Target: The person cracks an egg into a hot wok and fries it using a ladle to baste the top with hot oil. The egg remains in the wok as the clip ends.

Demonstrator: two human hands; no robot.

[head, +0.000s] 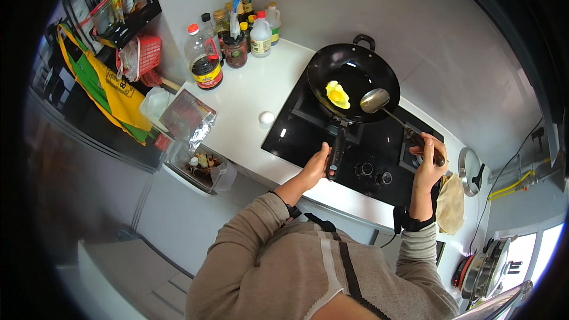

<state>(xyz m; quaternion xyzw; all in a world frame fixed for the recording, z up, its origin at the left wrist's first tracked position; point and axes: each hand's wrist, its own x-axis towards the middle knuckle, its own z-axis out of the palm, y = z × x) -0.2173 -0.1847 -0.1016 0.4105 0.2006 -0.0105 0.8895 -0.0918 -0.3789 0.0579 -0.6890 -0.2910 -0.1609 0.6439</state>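
A black wok [375, 69] stands tilted on the black glass hob [293, 142]. A fried egg [338, 94], with white and yolk showing, lies on the left of its inner wall. My left hand [316, 166] is at the wok's long black handle [338, 151], thumb along its side and the fingers partly hidden beneath. In my right hand [430, 160] is the dark grip of a metal cooking ladle [375, 100]. The ladle's bowl is over the wok's near right side, apart from the egg; whether it touches the wall I cannot tell.
A whole white egg [266, 118] sits on the counter [246, 98] left of the hob. Bottles [261, 38] and jars crowd the back corner. A waste bin [202, 171] hangs at the counter's front edge. Rightward are a pan lid [469, 172] and a flatbread [450, 204].
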